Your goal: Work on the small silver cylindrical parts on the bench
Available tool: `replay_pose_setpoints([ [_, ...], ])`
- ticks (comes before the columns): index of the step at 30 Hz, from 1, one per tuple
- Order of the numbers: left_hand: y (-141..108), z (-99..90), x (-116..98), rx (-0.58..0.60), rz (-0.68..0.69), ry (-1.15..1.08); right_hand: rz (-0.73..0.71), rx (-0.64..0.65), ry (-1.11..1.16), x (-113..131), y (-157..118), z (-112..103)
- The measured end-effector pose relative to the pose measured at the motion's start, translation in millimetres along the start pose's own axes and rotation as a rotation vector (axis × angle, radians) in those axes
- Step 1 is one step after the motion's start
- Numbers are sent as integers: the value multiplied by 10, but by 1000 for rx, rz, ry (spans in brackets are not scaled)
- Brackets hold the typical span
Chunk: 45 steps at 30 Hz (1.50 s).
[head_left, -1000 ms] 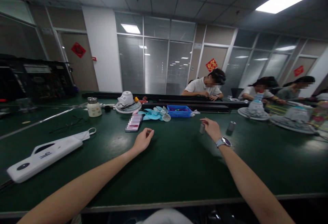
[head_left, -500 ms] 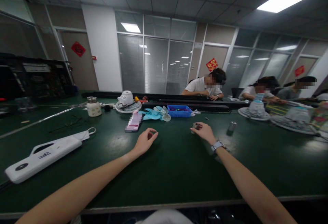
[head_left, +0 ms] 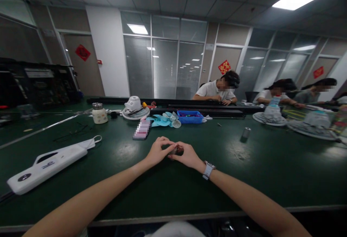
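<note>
Just above the green table, my left hand [head_left: 158,152] and my right hand [head_left: 188,154] meet fingertip to fingertip. Between them is a small metallic-looking piece [head_left: 173,151], mostly covered by the fingers; its exact kind cannot be made out. My right thumb and fingers curl round it, and the left thumb and fingertips press at its other side. A watch with a pale strap [head_left: 208,170] is on my right wrist. Off to the right, a small metal cylinder [head_left: 246,133] stands upright on the table, apart from both hands.
Beyond my hands lie a phone [head_left: 141,128], light-blue fan blades [head_left: 166,120], a blue bin [head_left: 190,117] and a white fan [head_left: 135,107]. A jar [head_left: 99,114] and a white long-bodied device [head_left: 46,168] are at left. Across the table, several people work near fan parts [head_left: 271,116].
My right hand has come left with the small piece, and it now meets my left hand, which has closed in on the piece. The standing cylinder has stayed in place.
</note>
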<state>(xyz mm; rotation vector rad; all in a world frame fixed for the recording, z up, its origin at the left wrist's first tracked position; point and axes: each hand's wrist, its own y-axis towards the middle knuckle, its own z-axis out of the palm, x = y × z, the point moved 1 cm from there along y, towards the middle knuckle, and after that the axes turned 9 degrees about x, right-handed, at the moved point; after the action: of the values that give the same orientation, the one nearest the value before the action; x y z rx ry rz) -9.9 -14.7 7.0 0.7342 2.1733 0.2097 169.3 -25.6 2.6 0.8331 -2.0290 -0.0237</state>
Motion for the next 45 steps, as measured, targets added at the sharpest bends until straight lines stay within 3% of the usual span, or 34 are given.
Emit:
replay_pose_setpoints([
  [7,47,-32,-70,-38,-10,46,-5,-2,-22,-43,4,23],
  [13,62,-222,-36,-209,-3,45,52,-4,54,-23,-4,33],
  [15,58,-268,86,-160,-42,57,43,7,57,13,-12,38],
  [19,15,-218,328,55,-144,51,41,23,30,-18,1,-25],
  [21,-10,-161,376,94,-179,35,48,-37,11,-147,30,-175],
  [24,-26,-110,368,94,-195,32,134,-251,-103,-482,50,-613],
  [29,9,-129,377,33,-185,61,509,-573,-543,-1063,-140,-1505],
  [31,29,-142,414,-26,-218,79,618,-596,-638,-1216,-242,-1729],
  [34,49,-149,462,-91,-258,62,726,-553,-653,-1355,-338,-1873],
  [37,54,-149,471,-118,-277,24,766,-541,-640,-1338,-351,-1854],
  [39,52,-147,459,-138,-289,0,722,-615,-714,-1195,-314,-1757],
  [42,50,-135,442,-146,-302,-9,420,-684,-866,-789,-191,-1402],
  [43,51,-129,442,-142,-304,-2,283,-627,-866,-632,-142,-1221],
  [45,54,-117,453,-129,-298,13,45,-361,-743,-338,-56,-795],
])
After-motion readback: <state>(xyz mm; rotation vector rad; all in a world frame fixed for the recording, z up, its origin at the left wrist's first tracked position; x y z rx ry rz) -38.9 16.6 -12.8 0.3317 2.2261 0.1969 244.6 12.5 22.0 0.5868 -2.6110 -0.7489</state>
